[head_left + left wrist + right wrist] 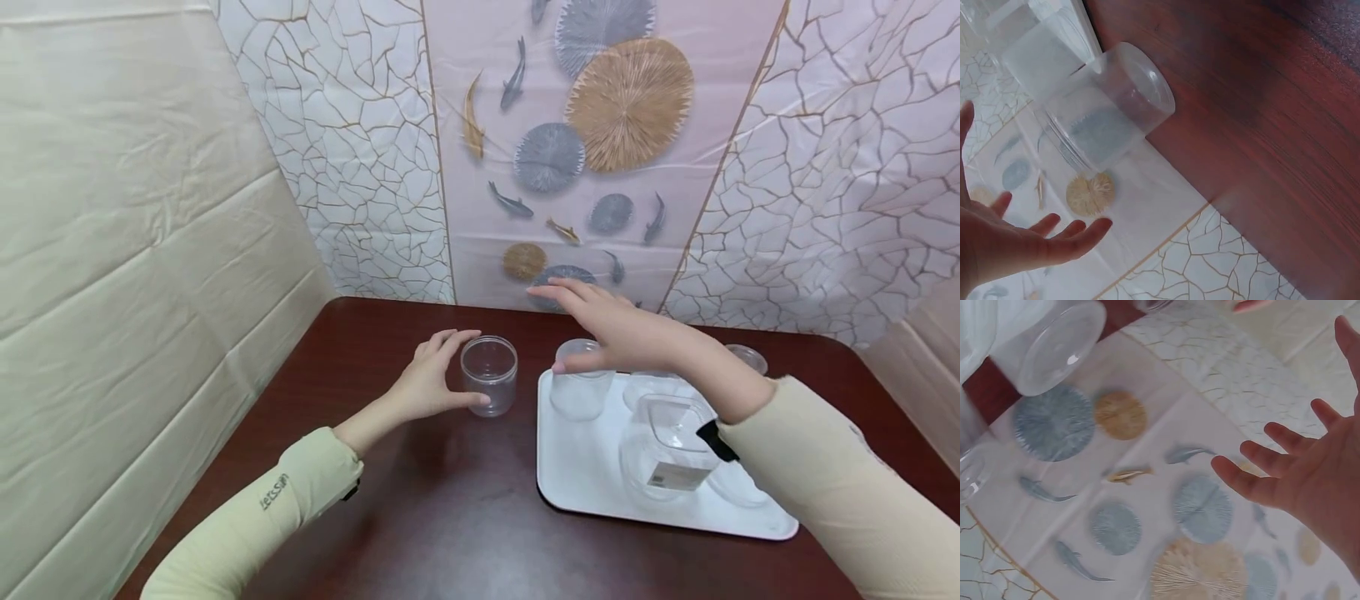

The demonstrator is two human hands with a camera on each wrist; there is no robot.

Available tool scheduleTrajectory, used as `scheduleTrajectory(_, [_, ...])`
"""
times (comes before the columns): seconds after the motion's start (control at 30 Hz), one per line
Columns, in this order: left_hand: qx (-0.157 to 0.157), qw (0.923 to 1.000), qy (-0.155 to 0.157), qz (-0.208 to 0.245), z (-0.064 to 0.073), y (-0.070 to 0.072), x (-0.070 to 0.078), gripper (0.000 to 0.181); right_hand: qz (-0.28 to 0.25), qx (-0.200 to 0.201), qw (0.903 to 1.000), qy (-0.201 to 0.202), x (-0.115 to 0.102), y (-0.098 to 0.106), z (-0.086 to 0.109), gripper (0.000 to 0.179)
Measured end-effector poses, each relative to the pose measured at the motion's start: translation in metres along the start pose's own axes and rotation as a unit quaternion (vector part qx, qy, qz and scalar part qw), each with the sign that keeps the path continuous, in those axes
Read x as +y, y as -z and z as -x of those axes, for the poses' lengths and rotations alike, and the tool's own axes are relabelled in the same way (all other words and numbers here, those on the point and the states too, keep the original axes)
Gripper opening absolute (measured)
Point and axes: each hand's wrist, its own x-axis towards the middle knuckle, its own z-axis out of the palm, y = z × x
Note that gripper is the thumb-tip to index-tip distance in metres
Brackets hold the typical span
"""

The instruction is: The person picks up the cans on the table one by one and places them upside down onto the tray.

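Note:
A clear round plastic jar (489, 385) stands upright on the dark table, its rim open at the top. My left hand (426, 383) is beside it, thumb and fingers spread apart. In the left wrist view a gap shows between this hand (1019, 250) and the jar (1110, 115). My right hand (618, 329) hovers over a second clear container (576, 400) at the left back of the white tray (581, 487). Its fingers are extended and hold nothing; the right wrist view shows this hand (1325, 469) apart from the containers.
The tray also carries several clear containers, including a squarish one (686, 437) with a label, partly behind the right forearm. The brown tabletop (450, 517) reaches a patterned cloth wall (360, 208) at the back. A beige cloth (150, 250) hangs along the left side.

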Motion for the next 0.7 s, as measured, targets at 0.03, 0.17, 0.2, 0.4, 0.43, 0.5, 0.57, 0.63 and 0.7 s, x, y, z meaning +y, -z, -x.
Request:
scheduleTrajectory(0.03, [-0.005, 0.9999, -0.007, -0.014, -0.001, -0.001, -0.001, 0.092, 0.0, 0.012, 0.9999, 0.008, -0.002, -0.001, 0.004, 0.08])
scheduleTrajectory(0.17, [-0.02, 0.9971, -0.032, -0.066, -0.009, -0.003, -0.004, 0.098, -0.002, 0.057, 0.9979, 0.028, -0.009, -0.002, 0.019, 0.078])
scheduleTrajectory(0.2, [-0.021, 0.9963, -0.037, -0.074, -0.012, -0.004, -0.005, 0.099, -0.006, 0.068, 0.9972, 0.029, -0.01, -0.002, 0.024, 0.078])
scheduleTrajectory(0.4, [-0.012, 0.9934, -0.057, -0.099, -0.024, -0.001, -0.013, 0.103, -0.044, 0.122, 0.9913, 0.021, -0.015, -0.002, 0.046, 0.08])
scheduleTrajectory(0.43, [-0.014, 0.993, -0.058, -0.101, -0.025, 0.0, -0.014, 0.102, -0.047, 0.129, 0.9903, 0.02, -0.015, -0.002, 0.05, 0.08])
scheduleTrajectory(0.5, [-0.024, 0.9916, -0.063, -0.11, -0.028, -0.001, -0.014, 0.099, -0.051, 0.145, 0.9879, 0.021, -0.014, -0.002, 0.055, 0.08])
scheduleTrajectory(0.57, [-0.039, 0.9895, -0.071, -0.12, -0.031, -0.003, -0.013, 0.096, -0.051, 0.161, 0.9853, 0.022, -0.011, -0.003, 0.061, 0.079])
scheduleTrajectory(0.63, [-0.055, 0.9864, -0.078, -0.134, -0.036, -0.005, -0.011, 0.092, -0.049, 0.18, 0.9822, 0.022, -0.008, -0.005, 0.066, 0.079])
scheduleTrajectory(0.7, [-0.069, 0.9826, -0.081, -0.152, -0.04, -0.007, -0.007, 0.091, -0.052, 0.191, 0.9799, 0.019, -0.006, -0.008, 0.071, 0.08])
